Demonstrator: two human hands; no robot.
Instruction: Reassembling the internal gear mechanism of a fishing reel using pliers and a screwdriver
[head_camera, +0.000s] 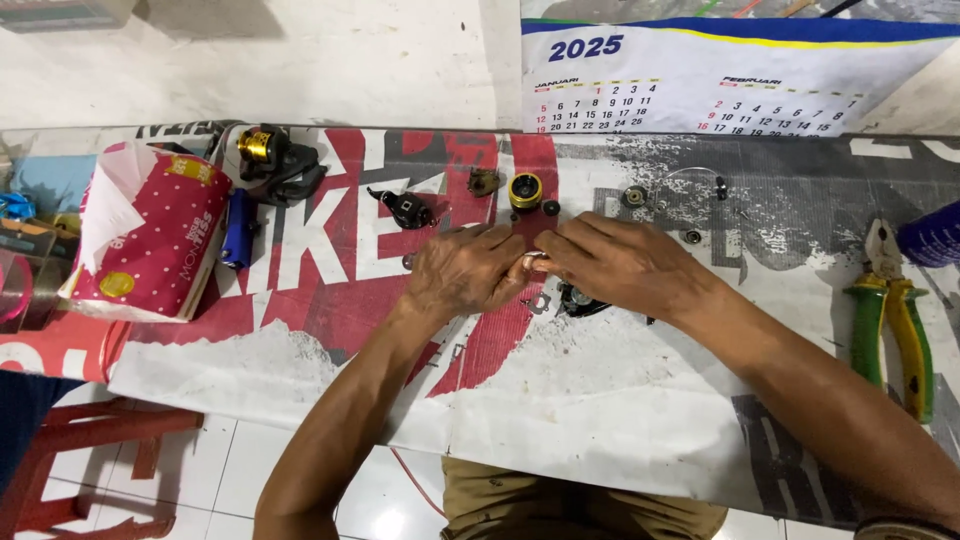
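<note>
Both hands meet at the middle of the frame, fingertips pinched together on a small metal part (533, 262) that shows only as a pale glint between them; what kind of part it is cannot be told. The left hand (468, 270) closes on it from the left, knuckles up, and the right hand (622, 262) closes on it from the right, fingers curled over it.

Just below the right hand, touching the worktop, lies a dark reel body (578, 300), partly hidden by the fingers. The worktop itself is covered by a printed red, white and grey sheet (560, 400).

At the right edge of the frame lie pliers with green and yellow handles (893, 325), well apart from the hands. At the left stands a red dotted tissue pack (150, 235), with a blue lighter (236, 228) just beside it.

Beyond the hands, loose pieces sit in a row: a black side plate (405, 209), a gold ring-shaped part (525, 190), and a small round bearing (634, 196). Further to the upper left is a black and gold reel (268, 155). A wall calendar (720, 80) fills the upper right.
</note>
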